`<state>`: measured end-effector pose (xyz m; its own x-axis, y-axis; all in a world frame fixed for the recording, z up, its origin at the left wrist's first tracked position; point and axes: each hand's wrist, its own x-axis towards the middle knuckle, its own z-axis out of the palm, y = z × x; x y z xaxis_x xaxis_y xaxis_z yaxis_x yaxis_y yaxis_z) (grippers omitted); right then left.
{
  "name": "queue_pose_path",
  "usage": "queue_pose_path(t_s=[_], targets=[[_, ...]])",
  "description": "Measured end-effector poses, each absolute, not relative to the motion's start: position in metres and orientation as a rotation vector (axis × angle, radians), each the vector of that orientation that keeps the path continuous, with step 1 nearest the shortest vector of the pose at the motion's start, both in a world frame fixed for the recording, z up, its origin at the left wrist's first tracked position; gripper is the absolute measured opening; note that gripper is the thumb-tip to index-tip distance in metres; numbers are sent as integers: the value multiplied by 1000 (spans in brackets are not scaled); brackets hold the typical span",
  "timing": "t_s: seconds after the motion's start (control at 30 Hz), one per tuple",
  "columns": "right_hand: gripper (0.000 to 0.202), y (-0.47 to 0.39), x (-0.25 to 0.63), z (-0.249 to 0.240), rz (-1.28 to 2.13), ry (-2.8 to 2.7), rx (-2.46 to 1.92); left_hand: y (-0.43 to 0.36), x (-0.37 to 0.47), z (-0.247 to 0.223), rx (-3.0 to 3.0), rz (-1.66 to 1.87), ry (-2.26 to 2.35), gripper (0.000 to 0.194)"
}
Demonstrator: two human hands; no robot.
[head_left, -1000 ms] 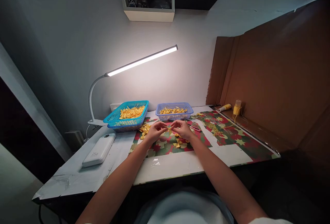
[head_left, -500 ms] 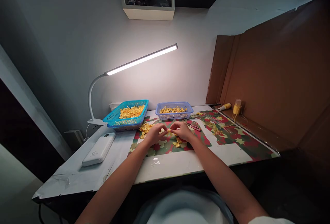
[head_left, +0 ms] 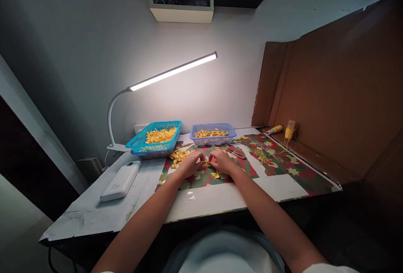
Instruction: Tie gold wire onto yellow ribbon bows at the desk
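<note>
My left hand (head_left: 192, 164) and my right hand (head_left: 221, 162) meet over the patterned sheet, fingertips pinched close together. Between them is a small yellow ribbon bow (head_left: 206, 164), mostly hidden by the fingers. Another yellow bow (head_left: 215, 175) lies on the sheet just below my right hand. Beyond my left hand is a loose pile of yellow bows (head_left: 179, 157). A pair of small pink-handled snips (head_left: 236, 154) rests to the right of my right hand.
A blue basket (head_left: 132, 142) of yellow ribbon pieces and a purple basket (head_left: 231, 132) stand at the back. A lit lamp (head_left: 173, 72) hangs over the table. A white power bank (head_left: 121, 181) lies left. Yellow beads (head_left: 262, 156) and a cardboard wall (head_left: 333, 84) are on the right.
My fingertips have shifted slightly and closed in around the small bow, which shows less now. My right hand is turned a little more downward. Everything else stays in place.
</note>
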<state>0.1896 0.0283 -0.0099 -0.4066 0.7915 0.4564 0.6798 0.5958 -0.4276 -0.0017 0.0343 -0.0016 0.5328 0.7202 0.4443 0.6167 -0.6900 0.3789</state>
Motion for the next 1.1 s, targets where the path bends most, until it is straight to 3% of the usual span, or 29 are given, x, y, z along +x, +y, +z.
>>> queue_pose_path(t_s=[0.5, 0.8, 0.9, 1.1], targets=[[6, 32, 192, -8, 387, -2120, -1177, 48, -11, -7, 2546, 913, 1101, 11], [22, 31, 218, 8, 411, -2118, -1533, 41, -27, 11, 2493, 1147, 1868, 6], [17, 31, 220, 5, 414, -2135, -1679, 37, -19, 10, 2606, 1096, 1755, 10], [7, 24, 209, 5, 418, -2172, -1541, 29, 5, -5, 2764, 913, 1308, 11]])
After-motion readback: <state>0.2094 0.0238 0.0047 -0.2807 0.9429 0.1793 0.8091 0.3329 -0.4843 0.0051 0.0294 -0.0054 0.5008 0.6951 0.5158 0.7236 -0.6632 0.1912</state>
